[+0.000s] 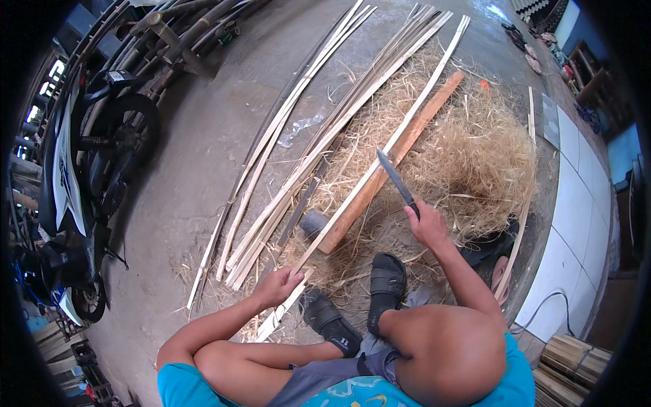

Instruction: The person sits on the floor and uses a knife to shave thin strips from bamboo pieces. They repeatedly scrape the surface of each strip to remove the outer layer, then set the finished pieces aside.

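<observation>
My left hand is closed around the near end of a long, pale bamboo strip. The strip runs away from me along a reddish wooden plank, over its left side. In my right hand is a knife, held by its dark handle. The blade points away to the left, and its tip lies at the strip, about midway along the plank. Whether the edge touches the strip I cannot tell. A grey cylindrical block is beside the plank's near end.
Curly shavings are heaped right of the plank. Bundled bamboo strips lie on the concrete floor to the left. A motorcycle stands at far left. White tiles form a raised strip at right, with tied slats near me.
</observation>
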Motion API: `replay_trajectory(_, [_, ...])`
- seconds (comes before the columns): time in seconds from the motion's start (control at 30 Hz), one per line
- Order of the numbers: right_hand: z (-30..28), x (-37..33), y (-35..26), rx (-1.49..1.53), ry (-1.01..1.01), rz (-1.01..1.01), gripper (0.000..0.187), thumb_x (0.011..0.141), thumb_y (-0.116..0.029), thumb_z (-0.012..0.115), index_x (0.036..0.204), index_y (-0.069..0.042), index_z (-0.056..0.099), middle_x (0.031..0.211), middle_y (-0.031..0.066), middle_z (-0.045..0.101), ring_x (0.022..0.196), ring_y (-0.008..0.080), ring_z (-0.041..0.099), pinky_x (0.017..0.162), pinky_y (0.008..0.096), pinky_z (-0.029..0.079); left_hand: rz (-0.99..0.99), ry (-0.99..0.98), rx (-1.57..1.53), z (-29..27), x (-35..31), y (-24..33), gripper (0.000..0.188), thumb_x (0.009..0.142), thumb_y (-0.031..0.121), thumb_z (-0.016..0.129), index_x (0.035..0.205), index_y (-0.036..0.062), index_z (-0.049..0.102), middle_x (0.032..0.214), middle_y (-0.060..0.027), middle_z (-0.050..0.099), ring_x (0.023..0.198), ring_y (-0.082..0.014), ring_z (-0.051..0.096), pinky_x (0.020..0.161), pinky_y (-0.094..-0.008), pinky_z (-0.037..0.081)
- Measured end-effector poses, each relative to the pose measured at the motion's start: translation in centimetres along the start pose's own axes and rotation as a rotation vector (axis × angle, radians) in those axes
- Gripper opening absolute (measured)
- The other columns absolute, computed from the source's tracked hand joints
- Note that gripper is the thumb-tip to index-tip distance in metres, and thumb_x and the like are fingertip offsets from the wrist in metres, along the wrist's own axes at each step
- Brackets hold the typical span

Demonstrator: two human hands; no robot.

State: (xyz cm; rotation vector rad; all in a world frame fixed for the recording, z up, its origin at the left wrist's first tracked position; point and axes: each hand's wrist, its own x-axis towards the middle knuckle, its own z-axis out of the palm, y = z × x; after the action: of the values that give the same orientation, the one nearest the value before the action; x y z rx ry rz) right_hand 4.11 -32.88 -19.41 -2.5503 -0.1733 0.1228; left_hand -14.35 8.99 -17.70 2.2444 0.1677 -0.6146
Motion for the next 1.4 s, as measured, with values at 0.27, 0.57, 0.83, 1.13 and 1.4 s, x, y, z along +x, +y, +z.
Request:
replay_trajectory(0.27, [-2.5, 4.9, 4.7, 0.099, 0.209, 0.187, 0.041, 0.101, -0.038, 0.053, 0.128, -0.007, 0.057, 0.093, 0.0261, 0.069, 0.092, 0.0481, 0.067, 0.078, 0.0542, 0.052, 0.074, 0.143, 0.036, -2.5, -1.0, 3.2, 0.037, 0.102, 0.035, 0.059, 0.087, 0.0021, 0.063, 0.061, -0.0091, 0.053, 0.056, -0.0166, 0.046, 0.055, -0.0370, 0.040])
replay_trajectory(0.57, [4.3, -3.7, 1.0, 0.303, 0.001, 0.149, 0.047, 0.100, -0.033, 0.056, 0.135, -0.003, 0.055, 0.105, 0.0291, 0.068, 0.100, 0.0468, 0.066, 0.085, 0.0488, 0.052, -0.020, 0.124, 0.210, -6.6, 3.7, 1.4, 0.047, 0.103, 0.045, 0.053, 0.088, 0.0015, 0.062, 0.076, -0.0225, 0.063, 0.072, -0.0378, 0.061, 0.070, -0.0475, 0.047])
replay_trajectory(0.83, [5.6, -6.9, -0.2, 0.225, -0.133, 0.069, 0.053, 0.100, -0.037, 0.056, 0.142, -0.005, 0.048, 0.115, 0.0298, 0.066, 0.108, 0.0480, 0.063, 0.092, 0.0533, 0.050, -0.077, 0.118, 0.225, -6.8, 4.4, 2.4, 0.046, 0.102, 0.045, 0.052, 0.097, 0.0013, 0.066, 0.087, -0.0247, 0.067, 0.083, -0.0415, 0.065, 0.077, -0.0476, 0.049])
replay_trajectory(1.13, [5.6, -7.6, 1.7, 0.235, -0.108, 0.003, 0.052, 0.099, -0.034, 0.059, 0.141, -0.006, 0.050, 0.113, 0.0294, 0.066, 0.105, 0.0492, 0.062, 0.089, 0.0516, 0.051, -0.076, 0.188, 0.219, -9.7, 5.1, 2.6, 0.044, 0.101, 0.046, 0.053, 0.105, 0.0056, 0.069, 0.093, -0.0231, 0.070, 0.087, -0.0398, 0.067, 0.078, -0.0473, 0.050])
replay_trajectory(1.4, [5.4, -8.2, 2.4, 0.265, -0.101, -0.023, 0.047, 0.100, -0.030, 0.059, 0.141, -0.009, 0.049, 0.112, 0.0272, 0.067, 0.104, 0.0472, 0.065, 0.087, 0.0493, 0.052, -0.145, 0.054, 0.217, -10.8, 5.9, 2.0, 0.045, 0.102, 0.044, 0.053, 0.104, 0.0014, 0.068, 0.089, -0.0130, 0.072, 0.085, -0.0223, 0.068, 0.079, -0.0383, 0.051])
